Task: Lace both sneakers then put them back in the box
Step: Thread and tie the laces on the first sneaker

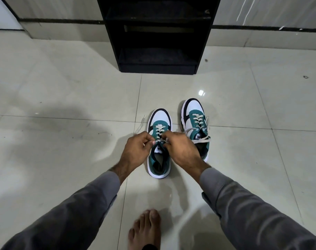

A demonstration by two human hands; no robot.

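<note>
A bare foot [144, 230] stands nearest on the floor [63, 105]. Just beyond it, the left hand [135, 148] and right hand [182, 148] each pinch a lace end [159, 141] over the near sneaker [159, 143], fingers curled tight. If one end slips, I think the upper crossing may loosen. This sneaker is teal, white and black, toe pointing away. The far sneaker [195, 123] lies just beside it, laces loose. Farther stands a black shelf [157, 33]; I see no box.
</note>
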